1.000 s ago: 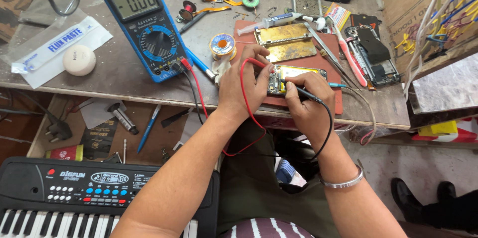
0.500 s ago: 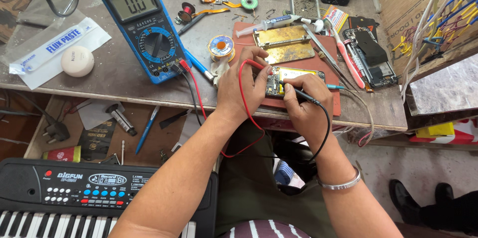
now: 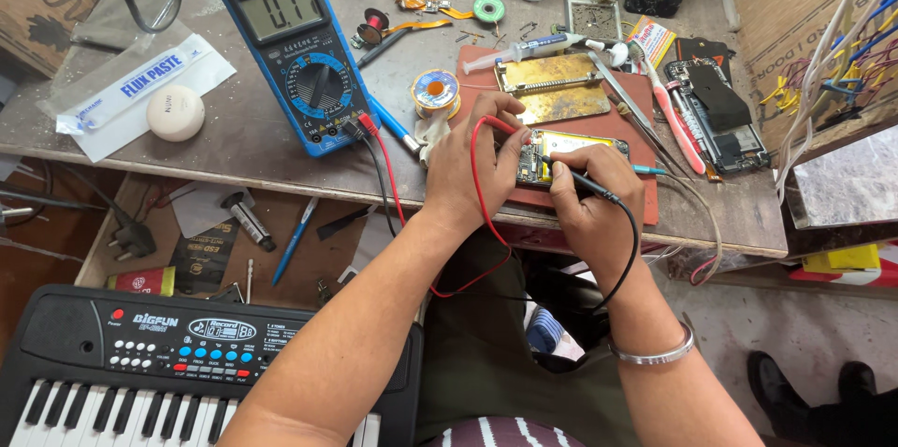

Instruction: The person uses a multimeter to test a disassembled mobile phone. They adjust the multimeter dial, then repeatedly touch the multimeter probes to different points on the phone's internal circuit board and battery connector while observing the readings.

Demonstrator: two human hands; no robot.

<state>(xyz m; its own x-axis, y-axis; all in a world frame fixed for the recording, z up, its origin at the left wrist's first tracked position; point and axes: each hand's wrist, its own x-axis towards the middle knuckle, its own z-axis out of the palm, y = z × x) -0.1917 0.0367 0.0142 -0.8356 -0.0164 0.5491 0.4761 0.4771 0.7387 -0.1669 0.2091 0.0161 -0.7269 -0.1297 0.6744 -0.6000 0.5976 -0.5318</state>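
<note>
- The grey, scuffed workbench (image 3: 281, 152) carries everything; a black electronic keyboard with white keys (image 3: 140, 363) sits below its front edge.
- A blue handheld multimeter with a grey display and round dial (image 3: 299, 54) lies on the bench, left of the hands, its 2 leads (1 red, 1 black) running toward them.
- A reddish-brown work mat (image 3: 645, 199) holds the small opened phone board with a yellow-framed part (image 3: 561, 155), which lies between the 2 hands, near the bench's front edge.
- The left hand (image 3: 472, 171) is closed on the red probe lead (image 3: 477, 143), its tip at the board's left end.
- The right hand (image 3: 589, 199) pinches the slim black probe (image 3: 585, 180) like a pen, tip touching the board.
- A small spool of solder wire (image 3: 435, 92) sits just left of the mat.
- Judgement: the step in hand looks like probing 2 points on the board. The next move calls for steady tips and a glance at the display, without slipping onto neighbouring contacts.
</note>
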